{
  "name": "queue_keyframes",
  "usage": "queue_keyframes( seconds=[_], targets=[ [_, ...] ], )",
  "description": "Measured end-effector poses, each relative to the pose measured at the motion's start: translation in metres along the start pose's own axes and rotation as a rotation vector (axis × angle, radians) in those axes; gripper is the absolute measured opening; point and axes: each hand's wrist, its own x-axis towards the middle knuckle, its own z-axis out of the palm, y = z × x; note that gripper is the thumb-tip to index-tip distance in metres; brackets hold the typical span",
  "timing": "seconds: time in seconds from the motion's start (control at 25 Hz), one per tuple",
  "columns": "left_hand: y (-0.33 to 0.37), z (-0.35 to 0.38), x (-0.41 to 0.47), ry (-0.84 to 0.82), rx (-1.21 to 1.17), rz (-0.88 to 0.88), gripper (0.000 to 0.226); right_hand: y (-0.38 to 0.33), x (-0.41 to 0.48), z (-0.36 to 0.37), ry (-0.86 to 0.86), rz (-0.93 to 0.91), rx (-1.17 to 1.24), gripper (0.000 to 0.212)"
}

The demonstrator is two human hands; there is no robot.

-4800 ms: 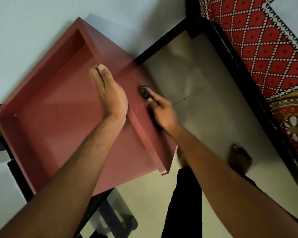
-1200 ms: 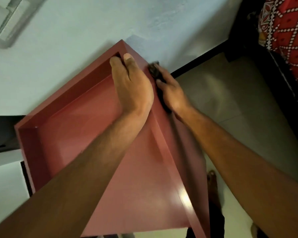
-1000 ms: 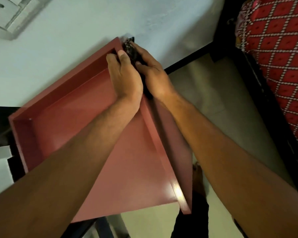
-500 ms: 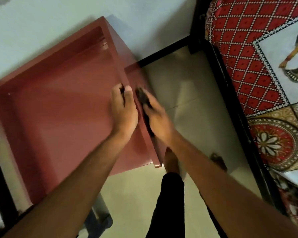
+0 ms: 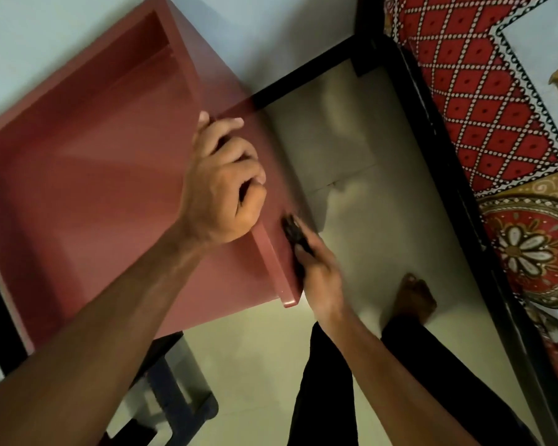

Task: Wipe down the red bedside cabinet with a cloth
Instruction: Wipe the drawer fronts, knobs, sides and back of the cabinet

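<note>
Red bedside cabinet (image 5: 78,175): smooth, faint sheen, raised rim. My left hand (image 5: 223,181) fingers curl over the rim; right hand (image 5: 319,275) fingers clamp the dark cloth (image 5: 291,228) against its outer side.

Cabinet (image 5: 87,175) dull red; cloth (image 5: 292,231) dark; bedspread (image 5: 484,101) red, white-dotted diamonds; floor (image 5: 368,188) pale cream.

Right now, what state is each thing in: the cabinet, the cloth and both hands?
red bedside cabinet: upright, held at its side rim.
dark cloth: bunched, pressed against the cabinet's outer side panel.
left hand: fingers curled over the rim, gripping it.
right hand: grips the cloth against the panel.
bare foot: flat on the tiled floor.
</note>
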Motion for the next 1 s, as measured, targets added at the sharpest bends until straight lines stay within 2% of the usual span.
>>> queue_keyframes(
  seconds=[0.08,0.12,0.16,0.24,0.28,0.32,0.44,0.52,0.68,0.8,0.88,1.0],
  targets=[
    [-0.002,-0.004,0.008,-0.063,0.014,0.024,0.022,-0.041,0.021,0.026,-0.137,-0.226,-0.026,0.052],
    [-0.002,-0.005,0.011,-0.086,0.025,0.020,0.026,-0.046,0.040,0.030,-0.156,-0.258,-0.046,0.051],
    [-0.002,-0.006,0.015,-0.107,0.030,0.015,0.032,-0.044,0.063,0.032,-0.144,-0.224,-0.043,0.050],
    [0.000,-0.008,0.019,-0.125,0.051,0.000,0.046,-0.031,0.085,0.021,0.004,0.039,-0.025,0.050],
    [0.000,-0.007,0.019,-0.123,0.054,0.004,0.049,-0.031,0.073,0.016,0.051,0.158,0.023,0.050],
    [-0.001,-0.006,0.018,-0.119,0.052,0.010,0.049,-0.034,0.050,0.015,0.073,0.186,0.065,0.051],
    [-0.002,-0.004,0.017,-0.117,0.040,0.015,0.045,-0.061,-0.040,0.026,-0.053,-0.068,0.018,0.051],
    [-0.001,-0.007,0.017,-0.129,0.041,0.004,0.043,-0.068,-0.054,0.033,-0.102,-0.254,-0.108,0.053],
    [0.004,-0.010,0.019,-0.130,0.063,-0.003,0.042,-0.087,0.005,0.040,-0.055,-0.208,-0.181,0.052],
    [0.003,-0.011,0.018,-0.144,0.078,-0.019,0.039,-0.060,-0.058,0.024,-0.042,-0.195,-0.263,0.050],
    [0.005,-0.012,0.018,-0.148,0.118,-0.029,0.038,-0.042,-0.092,0.000,-0.026,-0.160,-0.236,0.050],
    [0.009,-0.016,0.024,-0.263,0.227,-0.006,0.031,-0.036,-0.032,0.001,-0.057,-0.051,-0.197,0.047]
  ],
)
